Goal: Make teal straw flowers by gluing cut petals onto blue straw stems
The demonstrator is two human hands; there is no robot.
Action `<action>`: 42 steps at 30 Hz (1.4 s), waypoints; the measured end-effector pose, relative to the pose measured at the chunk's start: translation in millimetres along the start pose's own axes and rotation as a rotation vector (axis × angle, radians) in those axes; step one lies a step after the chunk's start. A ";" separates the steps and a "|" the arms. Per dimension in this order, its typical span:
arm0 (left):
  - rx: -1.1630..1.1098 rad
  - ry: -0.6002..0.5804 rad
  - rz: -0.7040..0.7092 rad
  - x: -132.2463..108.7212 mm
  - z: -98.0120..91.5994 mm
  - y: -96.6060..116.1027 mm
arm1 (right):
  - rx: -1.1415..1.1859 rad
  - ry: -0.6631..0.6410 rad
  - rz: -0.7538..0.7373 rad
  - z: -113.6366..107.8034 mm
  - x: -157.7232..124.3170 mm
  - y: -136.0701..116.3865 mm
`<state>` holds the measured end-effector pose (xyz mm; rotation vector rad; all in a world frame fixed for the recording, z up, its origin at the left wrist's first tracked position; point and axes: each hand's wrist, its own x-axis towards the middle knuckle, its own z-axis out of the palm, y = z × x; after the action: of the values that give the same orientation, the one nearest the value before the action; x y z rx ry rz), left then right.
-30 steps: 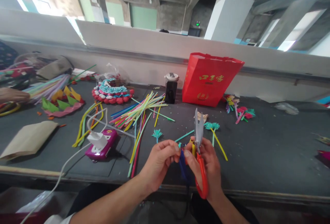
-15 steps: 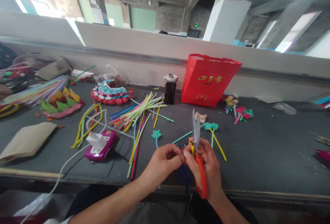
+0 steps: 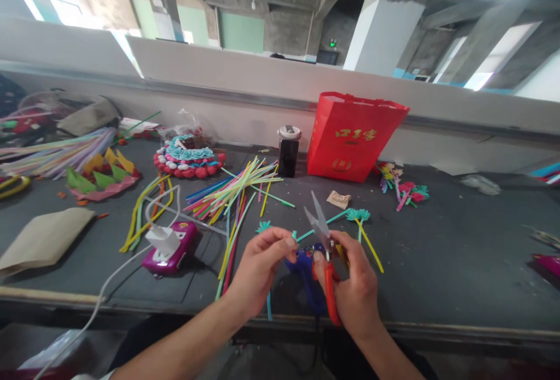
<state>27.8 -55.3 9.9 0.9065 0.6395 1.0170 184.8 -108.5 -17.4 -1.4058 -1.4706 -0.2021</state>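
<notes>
My left hand (image 3: 262, 269) is closed in a pinch, a small teal piece of pipe cleaner (image 3: 294, 235) poking up from its fingertips. My right hand (image 3: 356, 278) grips scissors (image 3: 330, 295) with orange handles, their blades parted and pointing up and left. A bit of something yellow shows by the right palm, mostly hidden. Beneath and between both hands lies a blue glue gun (image 3: 312, 289). Behind my left hand is a teal pipe-cleaner flower (image 3: 263, 227), partly covered. Another teal flower (image 3: 357, 214) with a yellow stem lies beyond my right hand.
Loose coloured pipe cleaners (image 3: 238, 187) are heaped left of centre. A purple power strip (image 3: 184, 243) with a white plug and cable sits nearer. At the back stand a phone (image 3: 288, 157) against a cup and a red bag (image 3: 354, 141). Finished flowers (image 3: 411, 193) lie right.
The scissors have tilted left and their blades have parted. My left hand has drawn slightly up and left, away from the right, and the teal piece now shows in its fingers.
</notes>
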 end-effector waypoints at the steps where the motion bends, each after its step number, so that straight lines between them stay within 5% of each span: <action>1: -0.060 0.003 0.007 0.5 -0.7 1.4 | -0.023 -0.014 -0.043 0.5 0.6 1.1; 16: -0.277 0.015 -0.012 0.4 1.1 0.7 | -0.104 -0.172 -0.083 9.5 -11.8 5.9; 34: -0.184 -0.014 0.022 -0.7 0.5 0.5 | -0.064 -0.195 -0.061 5.9 -15.1 4.6; 42: -0.088 -0.064 -0.052 0.0 -1.4 -1.4 | 0.144 -0.106 0.181 7.4 -13.2 2.4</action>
<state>27.4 -55.2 8.0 0.8376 0.5574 0.9589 179.7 -110.8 -31.6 -1.4400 -1.4045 0.0913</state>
